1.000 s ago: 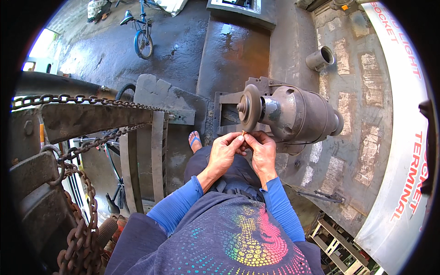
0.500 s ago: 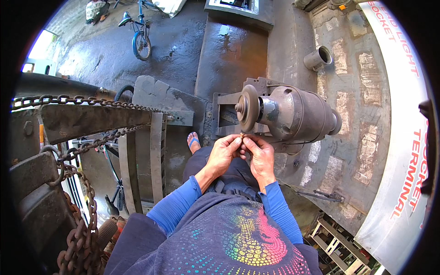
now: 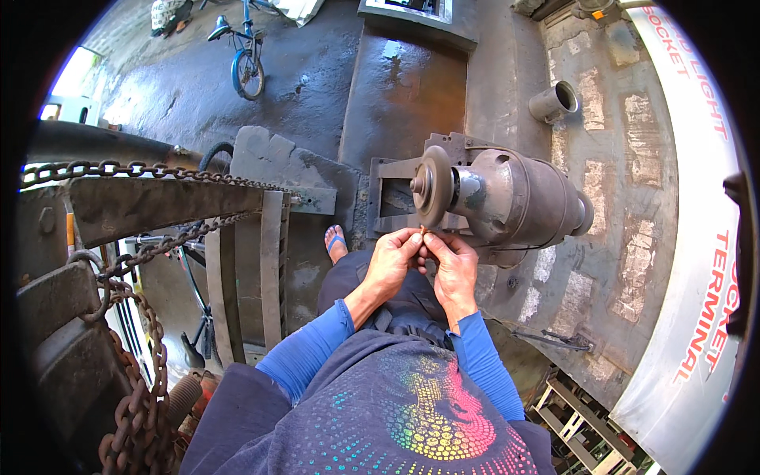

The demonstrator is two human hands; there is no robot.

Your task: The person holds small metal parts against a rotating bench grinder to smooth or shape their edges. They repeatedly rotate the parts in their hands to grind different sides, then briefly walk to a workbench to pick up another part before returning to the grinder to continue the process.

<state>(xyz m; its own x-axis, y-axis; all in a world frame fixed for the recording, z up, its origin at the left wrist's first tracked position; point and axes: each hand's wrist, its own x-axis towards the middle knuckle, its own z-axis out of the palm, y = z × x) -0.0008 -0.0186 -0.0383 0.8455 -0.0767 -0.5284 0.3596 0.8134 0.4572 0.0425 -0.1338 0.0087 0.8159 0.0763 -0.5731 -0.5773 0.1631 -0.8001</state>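
Between my fingertips is a small copper-coloured metal piece point(image 3: 423, 231), too small to tell its kind. My left hand point(image 3: 393, 260) pinches it from the left and my right hand point(image 3: 451, 267) from the right, thumbs almost meeting. Just beyond my fingers stands the round wheel point(image 3: 432, 187) of a bench grinder, its rim close to the piece; whether they touch I cannot tell. The grinder's rusty cylindrical motor point(image 3: 526, 198) lies to the right of the wheel. My curled lower fingers are partly hidden behind the thumbs.
Rusty chains point(image 3: 150, 169) and a heavy steel beam point(image 3: 158, 210) fill the left side. A metal cylinder point(image 3: 552, 102) lies against the wall at the right, near a white printed banner point(image 3: 673, 198). A blue bicycle point(image 3: 248, 67) stands far off on wet ground. Wooden slats lie at lower right.
The small piece now shows more plainly above my fingertips. Both hands stay pinched on it by the wheel, shifted very slightly to the right along with the whole view.
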